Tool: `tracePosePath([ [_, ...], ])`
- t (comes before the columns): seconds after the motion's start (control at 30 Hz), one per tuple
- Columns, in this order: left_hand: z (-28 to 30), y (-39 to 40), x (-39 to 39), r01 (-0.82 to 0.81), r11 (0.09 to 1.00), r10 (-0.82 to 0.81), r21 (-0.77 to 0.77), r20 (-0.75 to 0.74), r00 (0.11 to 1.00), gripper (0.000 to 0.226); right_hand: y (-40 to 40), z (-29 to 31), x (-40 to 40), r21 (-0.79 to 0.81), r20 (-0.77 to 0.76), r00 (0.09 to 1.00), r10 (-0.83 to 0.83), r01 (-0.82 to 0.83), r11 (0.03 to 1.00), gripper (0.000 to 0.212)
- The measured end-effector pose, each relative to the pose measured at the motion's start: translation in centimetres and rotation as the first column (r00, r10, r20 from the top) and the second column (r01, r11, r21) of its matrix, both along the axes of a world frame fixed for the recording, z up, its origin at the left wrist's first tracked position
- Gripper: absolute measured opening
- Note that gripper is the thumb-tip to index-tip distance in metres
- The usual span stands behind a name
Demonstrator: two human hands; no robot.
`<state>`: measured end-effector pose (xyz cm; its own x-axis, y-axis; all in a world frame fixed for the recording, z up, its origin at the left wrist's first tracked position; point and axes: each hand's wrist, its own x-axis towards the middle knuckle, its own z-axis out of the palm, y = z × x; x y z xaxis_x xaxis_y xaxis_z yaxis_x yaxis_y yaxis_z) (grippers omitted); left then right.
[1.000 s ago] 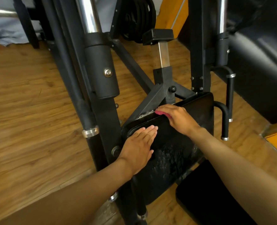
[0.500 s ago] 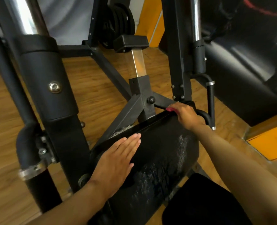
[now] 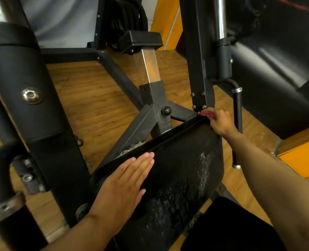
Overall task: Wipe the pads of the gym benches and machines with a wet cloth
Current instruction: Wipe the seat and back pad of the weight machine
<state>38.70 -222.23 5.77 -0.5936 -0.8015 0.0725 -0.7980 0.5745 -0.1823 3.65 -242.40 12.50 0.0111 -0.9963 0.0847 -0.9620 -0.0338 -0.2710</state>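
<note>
Dim indoor light, soft glare on chrome tube, wide-angle bending at edges, upper left corner blurred

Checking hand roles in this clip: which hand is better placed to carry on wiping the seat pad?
Right, most likely. The right hand grips the red cloth at the far corner of the black pad. The left hand lies flat and open on the pad's near side, holding nothing.

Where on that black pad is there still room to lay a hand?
The pad is bare between the left hand, flat on it, and the right hand, gripping a red cloth at its top corner. Behind the edge, frame struts crowd in.
</note>
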Motion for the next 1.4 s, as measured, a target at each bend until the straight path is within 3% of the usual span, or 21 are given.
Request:
tracePosePath([
  [0.13,0.1,0.2,0.0,-0.014,0.999,0.015,-0.037,0.035,0.999,0.074,4.7,-0.1,4.4,-0.014,-0.011,0.970,0.242,-0.242,0.970,0.036],
  [0.3,0.5,0.3,-0.2,-0.059,0.998,0.061,-0.032,0.037,0.997,0.076,9.3,-1.5,10.6,-0.001,0.013,0.831,0.556,-0.556,0.831,0.044],
  [0.4,0.3,0.3,-0.1,-0.056,0.997,0.056,-0.051,0.005,0.998,0.075,8.0,-1.1,8.0,-0.016,0.001,0.861,0.509,-0.509,0.860,0.049],
  [0.5,0.3,0.4,-0.2,-0.056,0.997,0.058,-0.061,0.025,0.998,0.075,5.2,0.3,3.8,-0.056,0.024,0.962,0.270,-0.269,0.962,0.052],
  [0.57,0.2,0.3,-0.1,-0.057,0.995,0.060,-0.088,0.027,0.998,0.077,4.5,0.5,4.3,-0.057,0.010,0.978,0.208,-0.208,0.977,0.052],
  [0.63,0.2,0.3,-0.1,-0.055,0.993,0.059,-0.100,0.033,0.998,0.077,5.9,-0.3,7.9,-0.036,-0.017,0.956,0.292,-0.292,0.956,0.048],
  [0.73,0.0,0.4,-0.1,-0.052,0.992,0.057,-0.116,0.043,0.997,0.077,10.2,-1.8,13.1,-0.043,0.042,0.851,0.524,-0.522,0.852,0.041],
  [0.8,0.1,0.4,-0.1,-0.057,0.992,0.063,-0.114,0.045,0.997,0.077,11.1,-1.9,13.5,-0.056,0.077,0.802,0.592,-0.590,0.806,0.041],
  [0.87,0.1,0.4,-0.1,-0.060,0.992,0.065,-0.112,0.037,0.997,0.077,9.6,-1.5,11.6,-0.068,0.067,0.833,0.550,-0.546,0.835,0.045],
  [1.0,0.2,0.4,0.1,-0.054,0.991,0.059,-0.122,0.036,0.998,0.077,7.2,-0.9,8.1,-0.140,0.113,0.956,0.272,-0.256,0.956,0.047],
  [1.23,0.0,0.4,-0.1,-0.066,0.991,0.067,-0.117,0.002,0.998,0.077,11.9,-2.7,13.4,-0.123,0.146,0.820,0.553,-0.539,0.833,0.041],
  [1.33,-0.2,0.3,-0.2,-0.064,0.993,0.063,-0.098,-0.020,0.998,0.078,9.2,-2.3,11.0,-0.119,0.051,0.830,0.556,-0.548,0.828,0.044],
  [1.4,-0.2,0.4,-0.2,-0.059,0.995,0.057,-0.086,-0.027,0.998,0.078,7.0,-2.0,8.5,-0.157,-0.014,0.882,0.471,-0.467,0.870,0.042],
])
